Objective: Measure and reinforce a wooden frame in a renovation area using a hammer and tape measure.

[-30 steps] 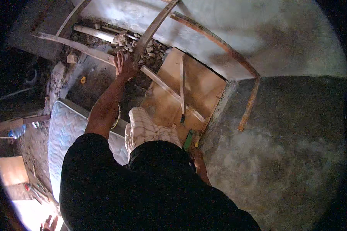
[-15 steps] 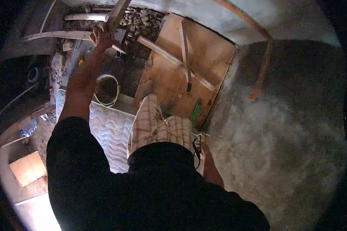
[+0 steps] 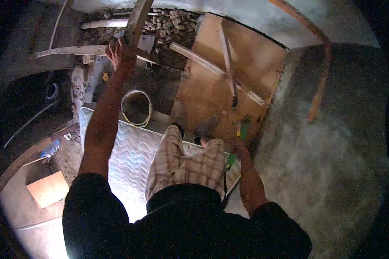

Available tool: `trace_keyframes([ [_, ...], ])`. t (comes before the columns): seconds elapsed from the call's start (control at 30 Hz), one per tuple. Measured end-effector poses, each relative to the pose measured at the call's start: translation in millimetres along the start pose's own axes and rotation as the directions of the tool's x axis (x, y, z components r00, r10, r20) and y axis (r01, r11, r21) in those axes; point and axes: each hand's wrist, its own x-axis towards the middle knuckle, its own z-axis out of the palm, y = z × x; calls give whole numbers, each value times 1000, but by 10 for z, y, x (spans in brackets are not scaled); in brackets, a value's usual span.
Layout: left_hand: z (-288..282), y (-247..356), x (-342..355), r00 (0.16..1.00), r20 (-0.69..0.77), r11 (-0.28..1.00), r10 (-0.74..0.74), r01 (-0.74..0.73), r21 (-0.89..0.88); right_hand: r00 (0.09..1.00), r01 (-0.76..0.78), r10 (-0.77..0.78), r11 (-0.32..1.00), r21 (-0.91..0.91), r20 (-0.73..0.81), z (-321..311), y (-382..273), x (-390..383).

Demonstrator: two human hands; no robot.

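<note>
My left hand is stretched far forward, its fingers closed around a wooden post where it crosses a horizontal wooden strip. My right hand is lower, beside my right thigh, closed around a tool with a yellow part showing above the fist. The tool's head is too blurred to make out. A small green piece shows just below that hand, near a dark strap. Past the hand, a green object lies on the large brown board.
A quilted mattress is under my legs. Two wooden battens cross on the board. A coil of pale tubing and rubble are ahead. A rusty bent bar hangs at right. A plastic bottle lies at left.
My right hand has moved forward and up with the tool, away from my hip. My left hand stays on the post. The view has shifted, bringing my feet into sight.
</note>
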Motion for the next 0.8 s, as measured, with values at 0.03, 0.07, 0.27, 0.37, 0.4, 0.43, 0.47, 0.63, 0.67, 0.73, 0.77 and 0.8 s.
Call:
trace_keyframes([
  [0.03, -71, -15, -14, 996, -45, 997, 78, -77, 29, 988, 43, -55, 995, 90, 141, 138, -168, 84],
  [0.07, -141, -18, -3, 996, -70, 997, 49, -53, -64, 954, 71, -121, 980, 187, 273, 289, -266, 173],
  [0.27, 1, -2, -95, 998, 35, 962, 54, -62, 267, 875, -113, -7, 969, 220, 484, 1060, -645, 1287],
  [0.37, 4, 114, -53, 972, -225, 996, 65, -76, -44, 749, -154, -209, 868, 472, 628, 1281, -443, 2040],
  [0.4, -313, 39, -52, 989, -146, 998, 16, -24, -54, 881, -30, -59, 983, 180, 470, 1778, -880, 1654],
  [0.43, -483, 134, 32, 996, -83, 992, -24, 13, -124, 881, -2, -95, 979, 203, 463, 1863, -934, 1883],
  [0.47, -432, 119, 35, 988, -128, 985, -82, 60, -164, 857, 28, -108, 986, 164, 503, 1974, -908, 2165],
  [0.63, 81, -49, 120, 777, -628, 802, -43, -348, -485, 800, 254, -251, 965, 71, 544, 2333, -816, 3356],
  [0.67, -192, 248, 109, 757, -596, 682, -267, -288, -672, 434, 313, -583, 813, 491, 687, 2134, -670, 3757],
  [0.73, -109, -114, 187, 523, -839, 877, 150, -463, -131, 520, 520, -768, 631, 576, 373, 2418, -379, 4006],
  [0.77, -138, -251, 274, 283, -777, 788, 563, -469, 400, 888, 341, -245, 918, -200, 390, 2395, -563, 4082],
  [0.8, -73, -117, 271, 289, -902, 856, 322, -495, 147, 852, 412, -305, 892, -186, 426, 2652, -910, 4163],
])
